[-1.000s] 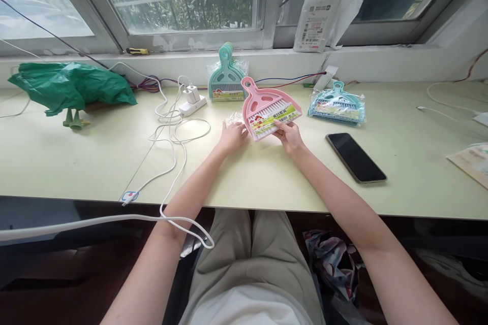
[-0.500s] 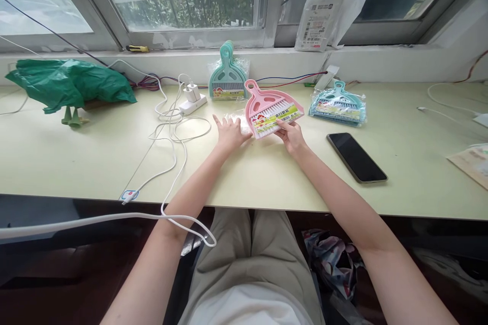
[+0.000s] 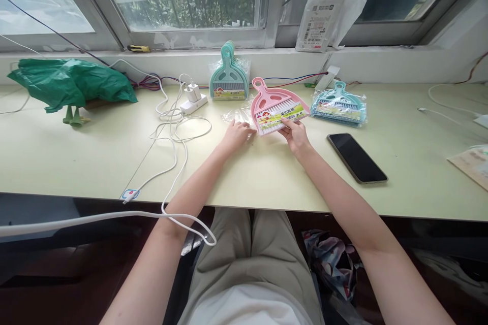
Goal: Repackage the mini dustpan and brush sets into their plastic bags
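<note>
A pink mini dustpan-and-brush set (image 3: 275, 103) with a green and yellow label is tilted up off the pale desk (image 3: 76, 162). My right hand (image 3: 294, 133) pinches its lower front edge. My left hand (image 3: 236, 135) rests just left of it, fingers curled on a clear plastic wrapper (image 3: 237, 116) that lies flat on the desk. Both forearms reach in from the near edge.
A teal dustpan set (image 3: 228, 78) leans on the window ledge. A bagged stack of teal sets (image 3: 337, 106) lies to the right. A black phone (image 3: 357, 157) lies by my right arm. White cables and a charger (image 3: 192, 97) sprawl left. A green plastic bag (image 3: 72, 84) sits far left.
My right hand has shifted the pink set slightly right and away. My left hand spread its fingers half a second ago and now curls onto the clear wrapper.
</note>
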{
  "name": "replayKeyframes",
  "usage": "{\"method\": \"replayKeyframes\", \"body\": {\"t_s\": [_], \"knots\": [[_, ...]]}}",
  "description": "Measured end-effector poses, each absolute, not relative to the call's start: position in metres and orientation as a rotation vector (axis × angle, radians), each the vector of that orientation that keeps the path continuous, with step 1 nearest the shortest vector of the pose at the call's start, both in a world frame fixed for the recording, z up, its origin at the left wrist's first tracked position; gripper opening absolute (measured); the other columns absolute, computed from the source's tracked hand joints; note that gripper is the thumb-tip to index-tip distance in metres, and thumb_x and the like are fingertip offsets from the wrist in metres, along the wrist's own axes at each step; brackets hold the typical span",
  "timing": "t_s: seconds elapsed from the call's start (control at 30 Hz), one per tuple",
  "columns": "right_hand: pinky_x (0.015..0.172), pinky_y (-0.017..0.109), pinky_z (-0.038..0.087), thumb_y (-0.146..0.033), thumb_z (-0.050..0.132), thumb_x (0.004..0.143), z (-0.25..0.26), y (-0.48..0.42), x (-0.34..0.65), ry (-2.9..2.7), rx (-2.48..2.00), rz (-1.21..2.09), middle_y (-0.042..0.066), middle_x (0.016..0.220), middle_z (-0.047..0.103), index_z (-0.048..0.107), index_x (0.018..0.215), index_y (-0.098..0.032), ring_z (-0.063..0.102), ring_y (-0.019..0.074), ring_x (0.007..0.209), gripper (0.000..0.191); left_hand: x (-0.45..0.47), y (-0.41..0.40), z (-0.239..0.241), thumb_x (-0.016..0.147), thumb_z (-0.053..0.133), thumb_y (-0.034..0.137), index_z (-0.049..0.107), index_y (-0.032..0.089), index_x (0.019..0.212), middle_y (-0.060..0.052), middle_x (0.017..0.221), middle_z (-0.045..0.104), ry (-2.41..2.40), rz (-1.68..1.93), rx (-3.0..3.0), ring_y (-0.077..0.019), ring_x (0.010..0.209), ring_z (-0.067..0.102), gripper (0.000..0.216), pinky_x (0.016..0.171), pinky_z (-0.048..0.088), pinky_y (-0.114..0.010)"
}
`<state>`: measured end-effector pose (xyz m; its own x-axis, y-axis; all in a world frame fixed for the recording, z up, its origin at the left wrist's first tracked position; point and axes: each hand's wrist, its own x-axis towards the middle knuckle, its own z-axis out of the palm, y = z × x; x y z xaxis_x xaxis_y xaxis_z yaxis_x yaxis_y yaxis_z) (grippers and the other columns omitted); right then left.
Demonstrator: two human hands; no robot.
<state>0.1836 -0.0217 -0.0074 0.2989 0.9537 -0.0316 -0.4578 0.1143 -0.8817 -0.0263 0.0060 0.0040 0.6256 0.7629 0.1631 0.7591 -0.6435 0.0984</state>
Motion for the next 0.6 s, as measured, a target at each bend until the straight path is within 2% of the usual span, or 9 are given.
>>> {"method": "replayKeyframes", "body": {"t_s": [0.07,0.17,0.33,0.47,0.6], "knots": [[0.08,0.027,0.062,-0.017,0.072,0.073,-0.007,-0.022,0.184,-0.65,-0.955,1.145,0.0,0.093,0.075,0.063,0.087,-0.02,0.072,0.0135,0.081,0.017,-0.027,0.007,0.005,0.086,0.039,0.011,0.07,0.025,0.113,-0.008,0.121,0.066,1.333,0.297,2.758,-0.0241,0.114,0.059,0.044,0.106,0.04,-0.043],[0.081,0.027,0.063,-0.017,0.072,0.073,-0.007,-0.022,0.184,-0.645,-0.959,1.137,0.0,0.093,0.075,0.063,0.088,-0.02,0.072,0.0143,0.084,0.018,-0.028,0.009,0.006,0.086,0.038,0.011,0.071,0.02,0.105,-0.01,0.117,0.066,1.401,0.272,2.669,-0.0229,0.115,0.058,0.04,0.096,0.046,-0.034],[0.083,0.027,0.062,-0.016,0.073,0.074,-0.008,-0.019,0.186,-0.664,-0.946,1.144,0.001,0.091,0.075,0.063,0.088,-0.019,0.073,0.0149,0.085,0.018,-0.032,0.013,0.005,0.079,0.04,0.005,0.07,0.015,0.087,-0.014,0.105,0.067,1.5,0.251,2.673,-0.0251,0.106,0.059,0.033,0.089,0.049,-0.035],[0.08,0.026,0.063,-0.015,0.073,0.074,-0.01,-0.017,0.186,-0.704,-0.933,1.191,0.0,0.088,0.075,0.065,0.088,-0.019,0.072,0.0144,0.08,0.016,-0.037,0.012,0.008,0.079,0.041,0.004,0.07,0.016,0.091,-0.013,0.109,0.066,1.478,0.28,2.698,-0.0241,0.11,0.058,0.034,0.092,0.048,-0.034],[0.073,0.025,0.063,-0.013,0.071,0.075,-0.011,-0.019,0.182,-0.732,-0.946,1.232,0.001,0.086,0.075,0.066,0.086,-0.018,0.072,0.0135,0.075,0.013,-0.041,0.011,0.014,0.085,0.037,0.009,0.071,0.014,0.092,-0.015,0.107,0.065,1.607,0.271,2.685,-0.0264,0.106,0.06,0.035,0.084,0.051,-0.036]]}}
